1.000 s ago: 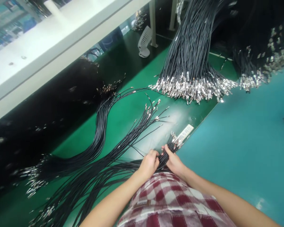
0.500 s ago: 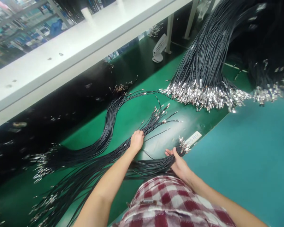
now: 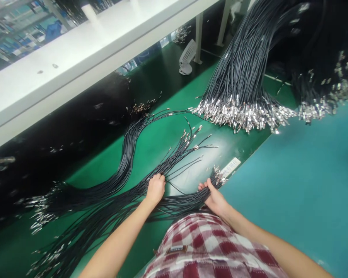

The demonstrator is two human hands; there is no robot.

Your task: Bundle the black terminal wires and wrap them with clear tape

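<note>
My right hand (image 3: 216, 197) is wrapped round a bundle of black wires (image 3: 185, 201) close to its metal-tipped end. Silvery terminals (image 3: 219, 176) stick out past the fingers, over a white label strip on the table. My left hand (image 3: 156, 189) is closed at the lower edge of a second, looser bundle of black wires (image 3: 171, 162), its fingers pinched on a black wire there. How many strands it grips is hidden. The tips of the looser bundle fan out toward the upper right.
Beyond lies another curved wire bundle (image 3: 127, 148). A thick hank of wires (image 3: 240, 58) with many terminals hangs over the green table (image 3: 150, 135) at upper right. A white shelf beam (image 3: 75, 61) crosses the upper left. A small white fan (image 3: 187, 57) stands behind.
My left hand left the right hand's bundle, reached up to the looser bundle, then drew back down and left along it. My right hand kept its hold; the view shifted too.
</note>
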